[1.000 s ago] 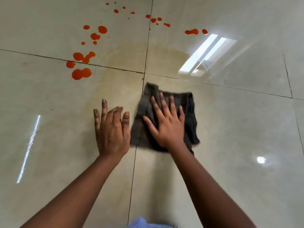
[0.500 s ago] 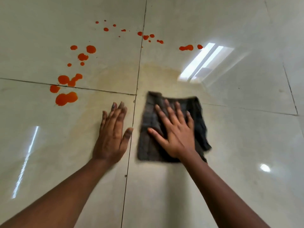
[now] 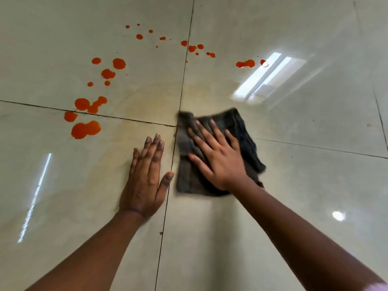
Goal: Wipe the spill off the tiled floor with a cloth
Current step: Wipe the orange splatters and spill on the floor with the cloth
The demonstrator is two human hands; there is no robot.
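A dark grey cloth [image 3: 241, 127] lies flat on the glossy cream tiled floor [image 3: 304, 185], just right of the vertical grout line. My right hand [image 3: 218, 158] presses on it with fingers spread. My left hand [image 3: 147, 177] rests flat on the bare tile beside the cloth, fingers together, holding nothing. Orange-red spill drops lie beyond both hands: a big cluster [image 3: 86, 129] at the left, smaller drops [image 3: 118, 64] farther back, and a blob [image 3: 245, 64] at the upper right. A faint yellowish smear [image 3: 147, 101] marks the tile between hands and drops.
Grout lines cross just left of the cloth's far corner [image 3: 176, 126]. A bright window reflection [image 3: 268, 78] shines on the tile behind the cloth. Two smaller glints show at left [image 3: 35, 196] and at right [image 3: 338, 215].
My right hand has pushed the cloth forward and slightly right, its far edge blurred by motion. My left hand has stayed flat on the tile. The view has tilted so the spill sits lower in frame.
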